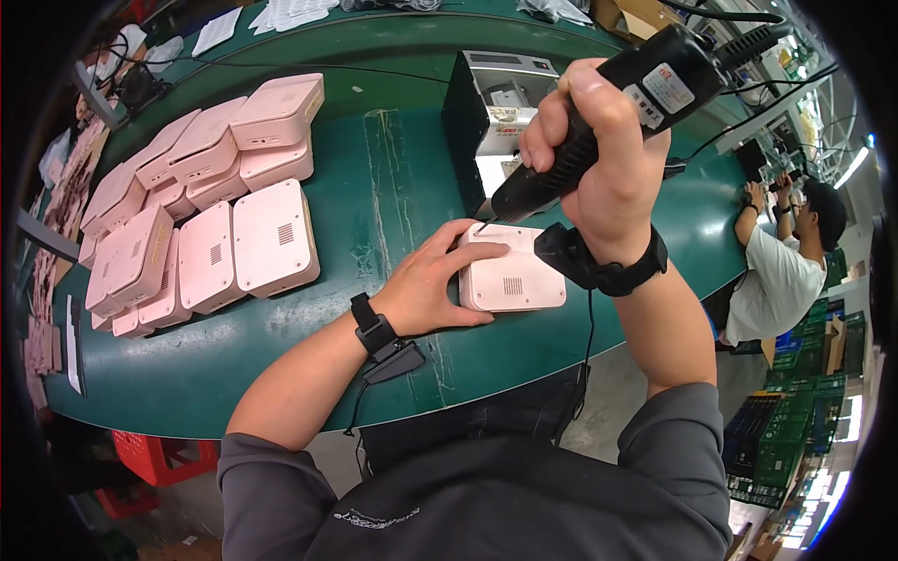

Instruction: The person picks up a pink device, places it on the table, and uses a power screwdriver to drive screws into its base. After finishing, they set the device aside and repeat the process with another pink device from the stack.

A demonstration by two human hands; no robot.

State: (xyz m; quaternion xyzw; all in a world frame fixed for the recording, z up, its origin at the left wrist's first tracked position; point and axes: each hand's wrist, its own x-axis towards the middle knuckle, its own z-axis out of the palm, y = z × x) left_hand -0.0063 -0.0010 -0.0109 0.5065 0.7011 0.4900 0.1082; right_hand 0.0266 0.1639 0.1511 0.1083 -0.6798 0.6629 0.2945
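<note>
A pale pink plastic case (538,271) with a slotted vent and corner screw holes lies flat on the green bench. Across its left side, my left hand (438,280) grips it, thumb along the near edge and fingers over the top. My right hand (613,154) is wrapped around a black electric screwdriver (662,82), tilted with its tip down. The thin bit (485,225) meets the case near its far left corner, by a screw hole. Whether a screw sits there is too small to tell.
Several similar pink cases (271,238) are stacked on the left. Beyond my case stands a black and silver box-shaped device (468,112) with an open front. The screwdriver's cable (762,35) runs off at the upper right. Another person (781,271) works farther right. A red crate (168,458) is below the bench edge.
</note>
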